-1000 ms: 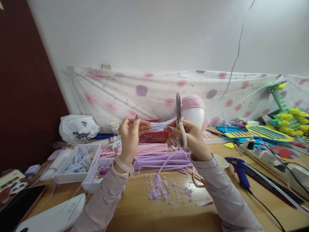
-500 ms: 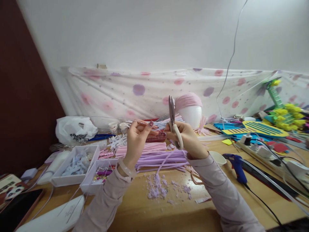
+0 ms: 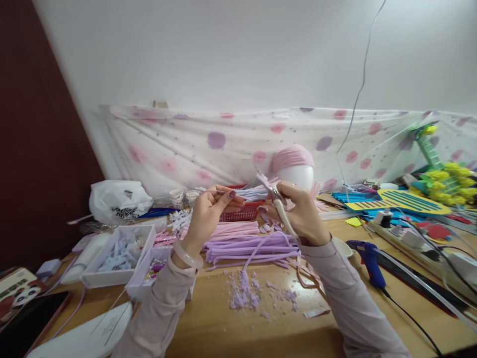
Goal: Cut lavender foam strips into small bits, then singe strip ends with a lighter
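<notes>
My right hand (image 3: 303,211) is wrapped round a pair of scissors (image 3: 283,215) with pale handles, the blades pointing up and to the left. The blades are blurred, and purplish fuzz shows along them. To the left, the fingertips of my left hand (image 3: 214,206) are pinched on a thin strand, which is too fine to make out fully. The two hands are apart, above a bundle of purple pipe cleaners (image 3: 246,250) and pink pipe cleaners (image 3: 234,229). Below them, purple fluff clippings (image 3: 242,296) lie scattered on the wooden table (image 3: 261,335).
A red basket (image 3: 238,214) stands behind my hands, near a white head form (image 3: 298,176) with a pink wrap. White boxes (image 3: 112,281) of small parts sit at left. A blue glue gun (image 3: 368,263) and a power strip (image 3: 395,238) lie at right.
My right hand has moved slightly right, away from the left, and the scissors have tipped from upright to leaning left. The left hand remains pinched, slightly further left.
</notes>
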`<state>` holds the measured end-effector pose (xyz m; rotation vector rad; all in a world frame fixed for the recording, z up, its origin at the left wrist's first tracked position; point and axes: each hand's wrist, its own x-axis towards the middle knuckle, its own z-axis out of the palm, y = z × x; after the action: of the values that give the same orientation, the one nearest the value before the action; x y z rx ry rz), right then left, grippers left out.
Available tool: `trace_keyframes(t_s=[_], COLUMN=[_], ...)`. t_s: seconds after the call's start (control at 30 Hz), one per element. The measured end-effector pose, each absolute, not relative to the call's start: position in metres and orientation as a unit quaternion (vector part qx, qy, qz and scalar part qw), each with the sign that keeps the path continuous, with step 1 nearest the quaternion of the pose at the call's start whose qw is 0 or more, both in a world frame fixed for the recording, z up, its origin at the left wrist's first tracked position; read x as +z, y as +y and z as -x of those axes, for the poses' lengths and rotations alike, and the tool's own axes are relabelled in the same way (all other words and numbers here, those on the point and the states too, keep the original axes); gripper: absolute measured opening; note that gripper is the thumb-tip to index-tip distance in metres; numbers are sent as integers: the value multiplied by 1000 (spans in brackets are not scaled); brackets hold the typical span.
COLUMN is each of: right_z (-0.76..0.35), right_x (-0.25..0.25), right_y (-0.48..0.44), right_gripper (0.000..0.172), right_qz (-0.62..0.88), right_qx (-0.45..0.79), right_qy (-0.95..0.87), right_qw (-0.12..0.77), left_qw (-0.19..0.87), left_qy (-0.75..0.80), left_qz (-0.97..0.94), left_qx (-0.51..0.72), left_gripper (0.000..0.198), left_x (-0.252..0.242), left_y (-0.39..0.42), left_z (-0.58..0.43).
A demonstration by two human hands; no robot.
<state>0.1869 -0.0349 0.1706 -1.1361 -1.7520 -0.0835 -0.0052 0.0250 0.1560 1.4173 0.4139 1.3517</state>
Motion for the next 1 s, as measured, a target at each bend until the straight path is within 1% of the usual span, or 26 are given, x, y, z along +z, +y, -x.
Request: trace_keyframes(t_s=[0.1, 0.2, 0.3, 0.43, 0.67, 1.0], right_z=[-195, -198, -197, -196, -197, -200], right_x=[176, 175, 172, 171, 176, 174], right_y=[-39, -39, -37, -38, -41, -41], right_gripper=[35, 33, 34, 38, 43, 42], right_qz=[479, 497, 515, 515, 497, 499], right_qx=[-129, -153, -154, -155, -169, -176], right_qy=[-764, -779, -781, -785, -792, -790], right_qw=[413, 352, 319, 308, 312, 310], left_qw=[498, 467, 475, 498, 503, 500], left_qy=[176, 169, 155, 143, 147, 148], left_qz=[-620, -619, -609, -600, -607, -608], left_qx=[580, 608, 616, 609, 598, 598], left_gripper=[28, 25, 24, 25, 24, 25], left_x=[161, 164, 167, 168, 168, 169], left_y=[27, 27, 24, 23, 23, 23], left_z=[16, 23, 25, 26, 28, 26])
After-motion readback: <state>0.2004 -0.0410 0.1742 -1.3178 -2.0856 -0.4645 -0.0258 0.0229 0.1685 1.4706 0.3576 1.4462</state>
